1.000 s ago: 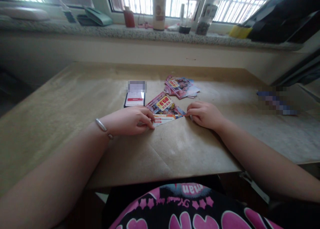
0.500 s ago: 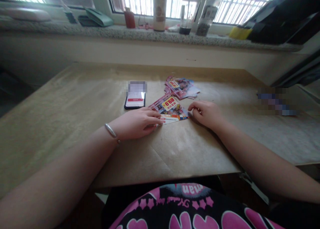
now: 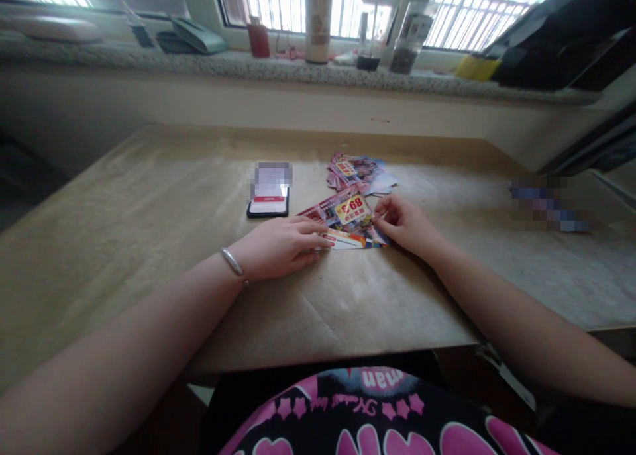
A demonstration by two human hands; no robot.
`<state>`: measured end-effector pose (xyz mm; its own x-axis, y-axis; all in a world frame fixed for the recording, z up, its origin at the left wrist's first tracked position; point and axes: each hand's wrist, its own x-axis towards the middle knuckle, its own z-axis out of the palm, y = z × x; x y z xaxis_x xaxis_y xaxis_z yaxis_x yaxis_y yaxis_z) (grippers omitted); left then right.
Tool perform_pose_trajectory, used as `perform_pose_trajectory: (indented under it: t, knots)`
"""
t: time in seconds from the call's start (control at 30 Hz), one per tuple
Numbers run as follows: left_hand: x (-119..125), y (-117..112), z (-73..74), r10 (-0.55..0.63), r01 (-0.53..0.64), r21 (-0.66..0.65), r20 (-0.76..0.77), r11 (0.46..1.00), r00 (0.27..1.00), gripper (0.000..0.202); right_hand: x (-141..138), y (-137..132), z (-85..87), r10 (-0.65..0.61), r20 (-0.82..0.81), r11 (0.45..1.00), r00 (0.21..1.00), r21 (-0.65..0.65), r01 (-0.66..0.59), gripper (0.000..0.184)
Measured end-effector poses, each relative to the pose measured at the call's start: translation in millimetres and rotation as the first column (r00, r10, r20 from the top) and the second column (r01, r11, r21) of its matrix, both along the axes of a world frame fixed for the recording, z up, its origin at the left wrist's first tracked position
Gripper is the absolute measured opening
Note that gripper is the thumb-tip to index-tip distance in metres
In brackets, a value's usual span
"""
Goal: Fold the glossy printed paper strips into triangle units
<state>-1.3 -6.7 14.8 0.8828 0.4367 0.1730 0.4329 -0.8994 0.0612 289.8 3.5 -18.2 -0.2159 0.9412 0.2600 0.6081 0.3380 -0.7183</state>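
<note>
A colourful printed flyer [image 3: 354, 211] with a yellow price patch lies on the table in front of me, its lettering upside down from my side. My left hand [image 3: 287, 244], a silver bangle at its wrist, rests flat on the flyer's left part with fingers stretched out. At the right edge, my right hand [image 3: 403, 224] pinches the flyer between thumb and fingers. Just beyond it is a loose pile of similar flyers [image 3: 358, 172]. A phone [image 3: 268, 200] with a lit screen lies to the left, behind my left hand.
The table [image 3: 149, 243] has a pale cover. Farther right lies a blurred bluish item [image 3: 549, 206]. Behind the table, a stone windowsill [image 3: 278, 64] carries a red bottle [image 3: 258, 38], a tall cylinder [image 3: 318, 24], clear containers and a dark bag [image 3: 556, 38].
The flyer has shifted slightly right and turned. My left hand has slid a little right with it, and my right hand's fingers have closed on its right edge.
</note>
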Motion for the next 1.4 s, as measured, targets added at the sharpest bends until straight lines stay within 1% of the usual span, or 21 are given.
perform_pose_trajectory:
  t: [0.1,0.17,0.3,0.37,0.43,0.5,0.57,0.63,0.73,0.87,0.97,1.07,1.13,1.2,1.3,1.4]
  knots:
    - [0,0,-0.8,0.06,-0.059,0.082,-0.012,0.995,0.998,0.039,2,1,-1.0,-0.014,-0.105,0.997,0.994,-0.072,0.007,0.017]
    - [0,1,-1.2,0.091,-0.089,0.117,-0.012,0.989,0.996,0.039,2,0,0.0,-0.039,-0.198,0.993,0.979,-0.119,0.016,0.018]
    - [1,1,-2.3,0.11,-0.109,0.129,0.0,0.986,0.994,0.038,-4,-4,4.8,-0.077,-0.333,0.982,0.94,-0.188,0.014,0.02]
    - [2,1,-3.3,0.103,-0.102,0.127,0.001,0.987,0.995,0.04,-9,-7,6.9,-0.081,-0.337,0.978,0.938,-0.208,0.01,0.024]
    - [3,0,-4.3,0.104,-0.103,0.136,-0.005,0.985,0.995,0.042,-13,-10,8.4,-0.075,-0.271,0.972,0.96,-0.233,0.011,0.028]
    - [5,0,-4.9,0.116,-0.112,0.149,-0.015,0.982,0.993,0.042,-15,-13,9.2,-0.039,-0.168,0.975,0.985,-0.222,0.0,0.031]
    - [5,0,-4.9,0.122,-0.117,0.153,-0.02,0.981,0.992,0.04,-16,-15,9.9,0.023,-0.065,0.988,0.998,-0.154,-0.033,0.033]
    - [5,0,-4.5,0.112,-0.109,0.139,-0.017,0.984,0.994,0.039,-16,-17,10.6,0.081,0.04,0.996,0.996,-0.052,-0.078,0.034]
    - [5,1,-4.2,0.105,-0.105,0.118,0.001,0.987,0.994,0.038,-16,-18,11.1,0.135,0.183,0.985,0.974,0.077,-0.151,0.033]
    - [6,0,-5.4,0.109,-0.111,0.115,0.024,0.987,0.994,0.037,-18,-20,10.9,0.184,0.3,0.953,0.936,0.18,-0.245,0.032]
    - [8,-2,-6.6,0.11,-0.111,0.102,0.009,0.989,0.994,0.036,-20,-22,11.4,0.231,0.354,0.924,0.906,0.211,-0.318,0.034]
    - [10,-4,-7.0,0.121,-0.118,0.088,-0.021,0.989,0.992,0.036,-21,-24,12.0,0.263,0.415,0.904,0.871,0.208,-0.372,0.035]
    - [11,-4,-7.0,0.124,-0.121,0.088,-0.032,0.989,0.992,0.036,-21,-24,11.8,0.25,0.467,0.898,0.848,0.215,-0.383,0.035]
    - [11,-4,-7.2,0.119,-0.116,0.088,-0.032,0.989,0.992,0.037,-19,-22,11.0,0.212,0.513,0.901,0.832,0.227,-0.369,0.034]
    - [10,-3,-7.8,0.105,-0.103,0.087,-0.021,0.991,0.994,0.037,-14,-18,9.6,0.11,0.569,0.912,0.815,0.268,-0.31,0.033]
    - [9,-3,-7.5,0.095,-0.094,0.085,-0.014,0.992,0.995,0.037,-8,-13,8.8,0.011,0.585,0.915,0.811,0.321,-0.244,0.03]
